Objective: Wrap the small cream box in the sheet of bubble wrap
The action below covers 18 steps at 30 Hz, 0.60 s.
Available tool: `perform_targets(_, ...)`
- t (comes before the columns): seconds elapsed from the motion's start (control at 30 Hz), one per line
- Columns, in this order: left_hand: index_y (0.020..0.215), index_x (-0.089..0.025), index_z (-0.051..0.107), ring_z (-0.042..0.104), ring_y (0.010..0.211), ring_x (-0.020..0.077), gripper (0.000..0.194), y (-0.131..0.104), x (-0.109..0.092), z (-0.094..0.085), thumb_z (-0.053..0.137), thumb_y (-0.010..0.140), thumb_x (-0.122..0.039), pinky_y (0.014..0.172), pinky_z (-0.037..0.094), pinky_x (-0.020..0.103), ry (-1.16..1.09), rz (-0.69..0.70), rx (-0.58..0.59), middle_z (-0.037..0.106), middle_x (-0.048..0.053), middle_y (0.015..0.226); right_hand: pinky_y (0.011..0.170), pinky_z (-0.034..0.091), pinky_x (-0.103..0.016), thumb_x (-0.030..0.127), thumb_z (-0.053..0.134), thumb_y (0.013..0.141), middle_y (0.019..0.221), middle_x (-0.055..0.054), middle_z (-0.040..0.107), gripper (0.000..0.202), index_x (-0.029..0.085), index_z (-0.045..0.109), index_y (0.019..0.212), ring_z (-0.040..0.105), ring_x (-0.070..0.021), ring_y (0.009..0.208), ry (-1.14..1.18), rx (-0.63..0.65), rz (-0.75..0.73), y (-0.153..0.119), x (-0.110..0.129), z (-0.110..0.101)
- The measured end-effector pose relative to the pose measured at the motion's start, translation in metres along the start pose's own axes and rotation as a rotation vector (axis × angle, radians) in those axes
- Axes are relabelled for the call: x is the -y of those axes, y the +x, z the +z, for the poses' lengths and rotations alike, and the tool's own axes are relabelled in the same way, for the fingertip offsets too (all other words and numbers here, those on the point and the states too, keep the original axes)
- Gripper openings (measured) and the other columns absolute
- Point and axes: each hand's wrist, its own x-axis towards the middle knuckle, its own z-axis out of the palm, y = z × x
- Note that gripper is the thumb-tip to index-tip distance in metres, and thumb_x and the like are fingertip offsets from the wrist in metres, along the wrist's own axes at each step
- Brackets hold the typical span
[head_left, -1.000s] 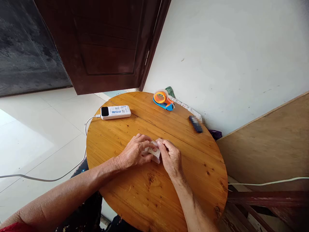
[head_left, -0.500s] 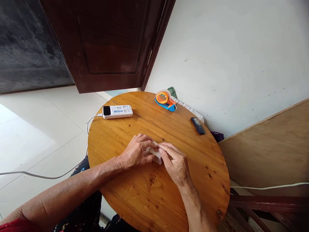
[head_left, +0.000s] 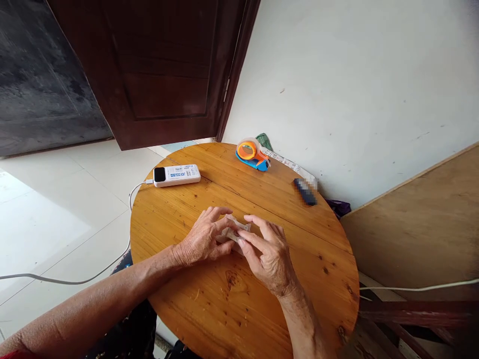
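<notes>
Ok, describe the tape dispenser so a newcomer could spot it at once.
Find the round wooden table, then its far edge by the white wall. The tape dispenser sits there: bright orange and blue, unlike the white device to its left or the dark, pixelated object to its right.

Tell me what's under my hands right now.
Under the left hand and right hand, a small whitish packet shows partly, with the wooden table below. What they cover of the packet, and its underside, can't be seen.
</notes>
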Motion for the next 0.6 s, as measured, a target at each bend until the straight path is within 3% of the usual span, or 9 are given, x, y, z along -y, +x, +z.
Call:
perform_targets(0.17, 0.105, -0.023, 0.068, 0.056, 0.106, 0.0257, 0.028, 0.000, 0.000, 0.001, 0.070, 0.077, -0.024, 0.095, 0.046, 0.045, -0.033, -0.014, -0.001, 0.055, 0.010, 0.127, 0.089, 0.047, -0.044, 0.018, 0.057, 0.090, 0.122, -0.011, 0.065, 0.019, 0.021, 0.074, 0.096, 0.063, -0.0261, 0.106, 0.073, -0.002, -0.001, 0.000, -0.001, -0.002)
perform_targets(0.37, 0.106, -0.023, 0.068, 0.055, 0.111, 0.0263, 0.030, 0.000, 0.000, 0.002, 0.071, 0.076, -0.022, 0.098, 0.046, 0.045, -0.050, -0.027, 0.000, 0.054, 0.010, 0.130, 0.092, 0.048, -0.040, 0.018, 0.055, 0.092, 0.118, -0.010, 0.066, 0.020, 0.021, 0.072, 0.103, 0.063, -0.0241, 0.108, 0.111, -0.086, 0.112, -0.003, -0.010, 0.000)
perform_targets(0.6, 0.103, -0.023, 0.068, 0.055, 0.112, 0.0261, 0.031, 0.000, 0.000, 0.003, 0.072, 0.073, -0.022, 0.097, 0.047, 0.043, -0.071, -0.050, 0.001, 0.054, 0.009, 0.129, 0.089, 0.046, -0.043, 0.012, 0.052, 0.088, 0.121, -0.010, 0.066, 0.026, 0.022, 0.071, 0.102, 0.063, -0.0252, 0.105, 0.003, 0.008, 0.007, -0.002, -0.006, 0.004)
